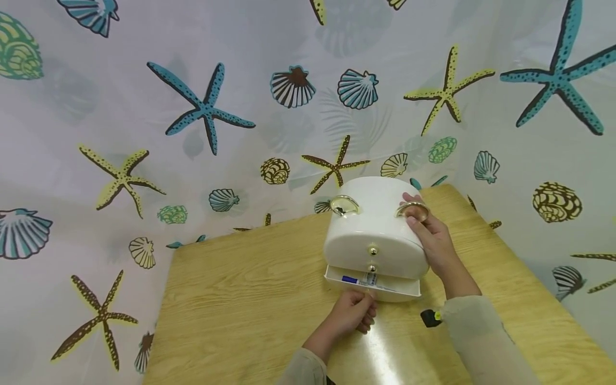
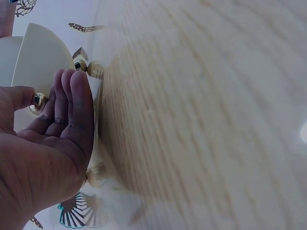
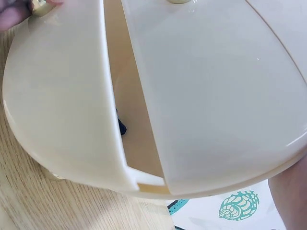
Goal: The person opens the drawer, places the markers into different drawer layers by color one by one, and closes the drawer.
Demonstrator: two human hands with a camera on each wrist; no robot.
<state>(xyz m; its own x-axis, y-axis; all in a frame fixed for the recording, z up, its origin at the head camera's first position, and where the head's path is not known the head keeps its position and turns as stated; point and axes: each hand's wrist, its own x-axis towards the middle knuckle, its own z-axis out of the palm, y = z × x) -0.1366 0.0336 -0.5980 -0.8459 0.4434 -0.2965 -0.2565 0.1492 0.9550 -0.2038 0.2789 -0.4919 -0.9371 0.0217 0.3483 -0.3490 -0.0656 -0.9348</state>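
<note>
A white storage box point(image 1: 370, 211) with a rounded top, gold handles and gold knobs stands on the table. Its bottom drawer point(image 1: 404, 292) is pulled partly out, and a blue-capped marker point(image 1: 350, 279) lies inside beside other small items. With thumb and fingers my left hand point(image 1: 350, 310) pinches the gold drawer knob point(image 2: 38, 103) at the drawer's front. My right hand point(image 1: 435, 240) rests against the box's upper right side, thumb and fingers stretched around the gold handle point(image 1: 412, 212). In the right wrist view, a gap shows between drawer front and box, with something dark point(image 3: 121, 125) inside.
The wood-grain table point(image 1: 240, 299) carries the box near its back edge. A curtain point(image 1: 260, 48) printed with starfish and shells hangs behind and beside it. A small black object point(image 1: 430, 318) with a yellow part is by the right sleeve.
</note>
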